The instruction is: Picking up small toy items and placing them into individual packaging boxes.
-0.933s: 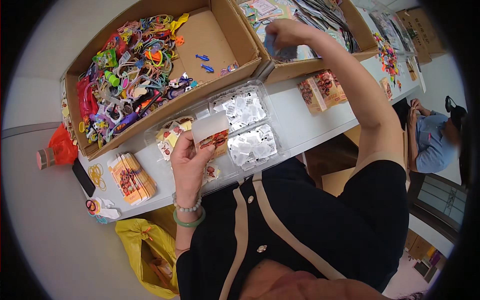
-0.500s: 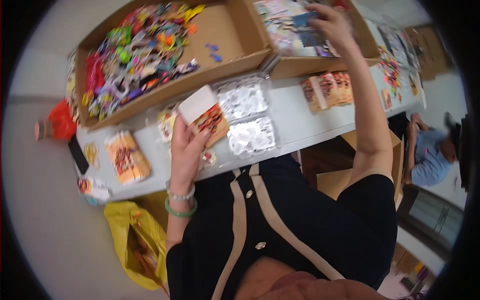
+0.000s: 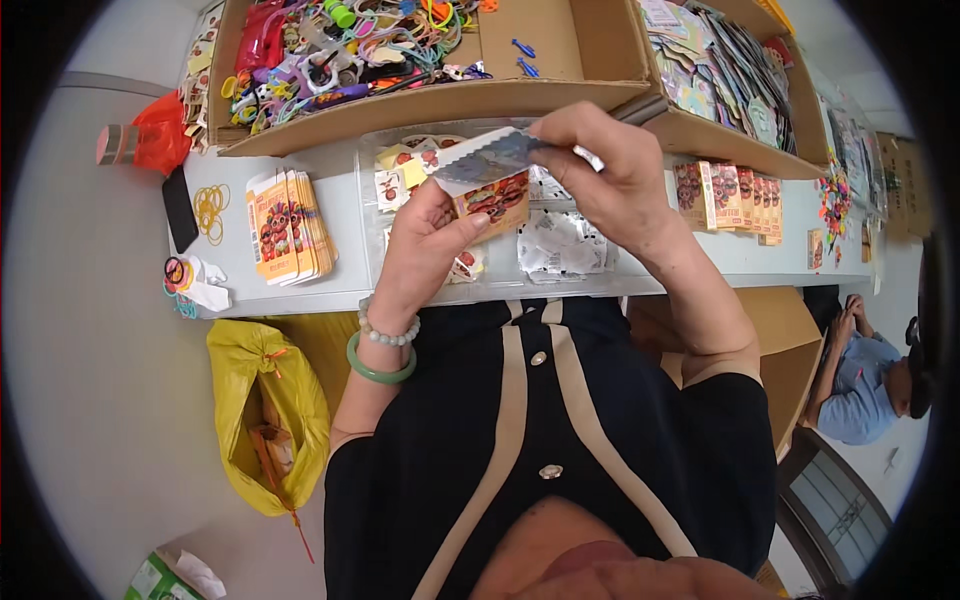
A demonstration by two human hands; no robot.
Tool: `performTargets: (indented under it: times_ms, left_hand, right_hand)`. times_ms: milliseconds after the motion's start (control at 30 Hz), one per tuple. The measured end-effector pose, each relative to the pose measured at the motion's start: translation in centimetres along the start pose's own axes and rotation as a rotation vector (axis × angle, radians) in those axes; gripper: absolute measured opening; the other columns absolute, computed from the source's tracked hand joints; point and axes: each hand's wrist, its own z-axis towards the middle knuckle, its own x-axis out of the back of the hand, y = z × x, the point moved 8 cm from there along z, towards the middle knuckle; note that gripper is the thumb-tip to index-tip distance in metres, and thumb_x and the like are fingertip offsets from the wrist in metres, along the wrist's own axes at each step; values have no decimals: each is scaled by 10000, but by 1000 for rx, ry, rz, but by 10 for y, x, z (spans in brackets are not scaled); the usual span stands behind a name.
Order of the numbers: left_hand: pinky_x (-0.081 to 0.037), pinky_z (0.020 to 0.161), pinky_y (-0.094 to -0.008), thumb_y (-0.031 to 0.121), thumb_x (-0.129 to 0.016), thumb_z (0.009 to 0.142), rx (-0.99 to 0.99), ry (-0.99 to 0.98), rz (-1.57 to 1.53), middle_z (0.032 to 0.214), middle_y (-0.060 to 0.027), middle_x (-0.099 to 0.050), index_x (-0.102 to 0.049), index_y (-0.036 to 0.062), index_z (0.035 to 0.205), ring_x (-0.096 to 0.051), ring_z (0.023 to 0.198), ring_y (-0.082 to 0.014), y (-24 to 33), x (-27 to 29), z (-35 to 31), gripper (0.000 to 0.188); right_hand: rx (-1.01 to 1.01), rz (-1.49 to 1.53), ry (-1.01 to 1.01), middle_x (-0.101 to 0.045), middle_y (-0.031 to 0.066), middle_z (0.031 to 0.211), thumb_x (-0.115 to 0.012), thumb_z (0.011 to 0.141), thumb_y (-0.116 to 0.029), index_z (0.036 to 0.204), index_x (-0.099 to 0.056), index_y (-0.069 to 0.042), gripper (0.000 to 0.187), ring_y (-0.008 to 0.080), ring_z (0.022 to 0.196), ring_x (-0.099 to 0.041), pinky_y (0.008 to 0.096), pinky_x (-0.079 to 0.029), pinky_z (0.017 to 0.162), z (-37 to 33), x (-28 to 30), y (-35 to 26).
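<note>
My left hand (image 3: pixel 425 245) grips a small orange printed box (image 3: pixel 503 203) by its side, its white flap raised. My right hand (image 3: pixel 615 185) pinches a dark, shiny packet with a zigzag edge (image 3: pixel 490 160) and holds it over the mouth of the box. Whether the packet's lower edge is inside the box cannot be made out. Beneath my hands lies a clear tray holding small white-and-silver packets (image 3: pixel 565 248) and little printed pieces (image 3: pixel 392 188). To the left stands a stack of flat orange boxes (image 3: pixel 287 228).
A carton of colourful trinkets (image 3: pixel 400 105) and a carton of packets (image 3: pixel 725 135) line the back. Filled-out orange boxes (image 3: pixel 728 197) stand at the right. Rubber bands (image 3: pixel 209 214), a phone (image 3: pixel 179 210) and a yellow bag (image 3: pixel 265 420) are at left. Another person (image 3: pixel 860 375) sits far right.
My right hand has come back from the packet carton to the box, bringing the zigzag-edged packet. My left hand still holds the box. The view has shifted.
</note>
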Motion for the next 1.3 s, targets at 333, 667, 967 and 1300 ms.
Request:
performTargets:
  times_ms: [333,667,967,1300]
  left_hand:
    - [-475,802,-247,-55,-537,838,-13,10,80,1069,-51,-615,-511,-27,1201,-558,930,-89,-4,13,-3,365]
    - [-455,689,-221,-27,-579,822,-80,36,195,917,-20,-614,-561,-5,1128,-532,799,-64,-5,21,-2,307]
    - [-428,552,-185,8,-608,811,-6,37,103,837,2,-593,-572,9,1146,-515,675,-38,-10,20,-3,337]
    - [-456,692,-228,-19,-630,781,111,-15,265,953,-38,-647,-601,28,1149,-545,764,-74,-11,13,-5,372]
  right_hand:
    - [320,-342,-135,-609,119,802,-642,688,87,854,-575,-3,200,315,711,-596,363,-471,637,0,-12,-38]
    - [263,-273,-145,-619,121,788,-647,661,84,860,-594,-4,224,296,682,-589,353,-468,616,8,-8,-41]
    - [267,-490,-337,-601,123,1006,-622,680,37,894,-623,-33,226,308,814,-599,371,-484,742,3,-42,-44]
    - [-396,-820,-660,-610,157,980,-578,771,-68,1171,-528,-54,403,351,945,-601,407,-477,793,99,-10,115]
